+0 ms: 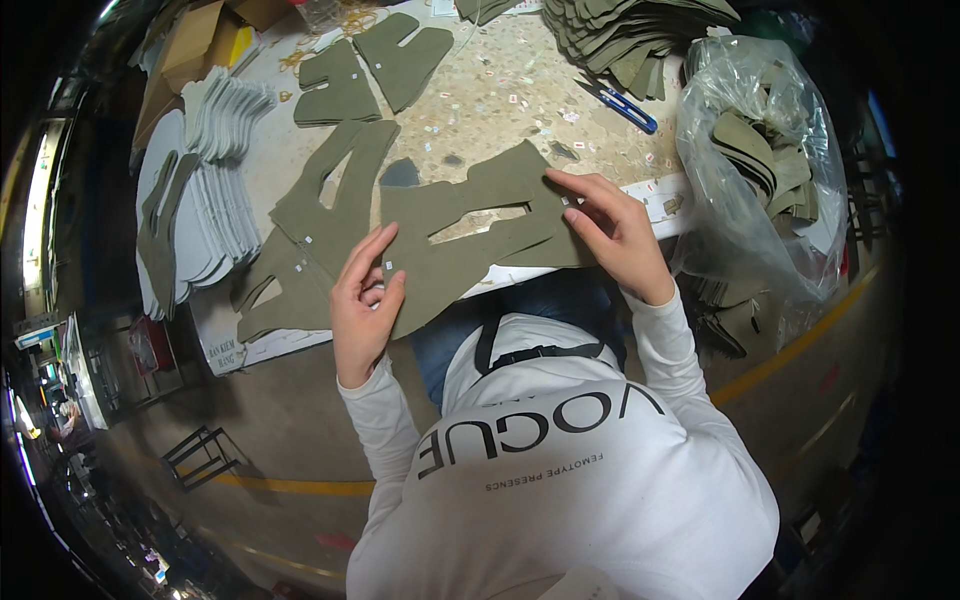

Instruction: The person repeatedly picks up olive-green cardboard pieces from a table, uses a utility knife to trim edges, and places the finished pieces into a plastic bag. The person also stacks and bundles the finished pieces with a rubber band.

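A flat olive-green cut piece (420, 215) with a long slanted slot lies in front of me, its near lower corner reaching past the table edge. On its left end rests my left hand (366, 300), index finger and thumb apart, other fingers loosely curled. At the right end, my right hand (622, 238) touches the olive material with index finger and thumb spread, both tips visible on top. Small white stickers dot the pieces. Other slotted olive pieces (350, 185) lie left of my left hand, partly overlapping.
On the table (500, 110), blue-handled thread snips (628, 108) lie beyond my right hand, near a large olive stack (620, 40). A clear plastic bag (700, 120) of olive pieces is at right. Pale grey stacks (215, 220) and a cardboard box (195, 45) stand left.
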Motion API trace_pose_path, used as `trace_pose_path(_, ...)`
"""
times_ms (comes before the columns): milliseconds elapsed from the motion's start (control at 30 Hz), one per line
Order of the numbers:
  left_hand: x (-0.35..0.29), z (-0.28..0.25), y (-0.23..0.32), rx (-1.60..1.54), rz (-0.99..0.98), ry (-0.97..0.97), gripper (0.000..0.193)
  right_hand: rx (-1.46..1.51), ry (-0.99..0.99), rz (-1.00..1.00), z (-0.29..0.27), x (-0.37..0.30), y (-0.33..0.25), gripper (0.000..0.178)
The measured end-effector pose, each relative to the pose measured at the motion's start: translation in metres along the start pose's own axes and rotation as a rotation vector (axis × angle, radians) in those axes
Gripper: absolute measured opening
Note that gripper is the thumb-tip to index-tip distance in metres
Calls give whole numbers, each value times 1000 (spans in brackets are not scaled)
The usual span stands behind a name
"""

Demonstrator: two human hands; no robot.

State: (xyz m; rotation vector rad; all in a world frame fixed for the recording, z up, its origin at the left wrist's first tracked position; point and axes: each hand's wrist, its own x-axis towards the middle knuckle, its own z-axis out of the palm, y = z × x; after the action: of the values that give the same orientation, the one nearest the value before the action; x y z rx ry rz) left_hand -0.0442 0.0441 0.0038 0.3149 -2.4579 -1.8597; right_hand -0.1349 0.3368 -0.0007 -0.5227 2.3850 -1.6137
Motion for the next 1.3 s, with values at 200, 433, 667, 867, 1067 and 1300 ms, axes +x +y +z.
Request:
trace_pose_path(200,-2,4,0,30,21,30,53,7,-11,-57,-5,4,2,43)
trace_pose_path(433,-16,10,6,47,29,49,49,-215,214,-219,-81,13,-46,43)
trace_pose_path(667,-24,15,26,53,72,74,46,-356,182,-391,-15,18,-75,41)
trace_pose_path(867,-25,20,34,100,87,84,46,-225,-112,-328,88,12,-65,48)
trace_pose_path(1067,-29,18,29,144,20,76,45,-215,-118,-368,102,7,-67,49)
trace_pose_path(1300,-29,21,26,31,4,145,49,-152,-186,-394,116,4,-70,49)
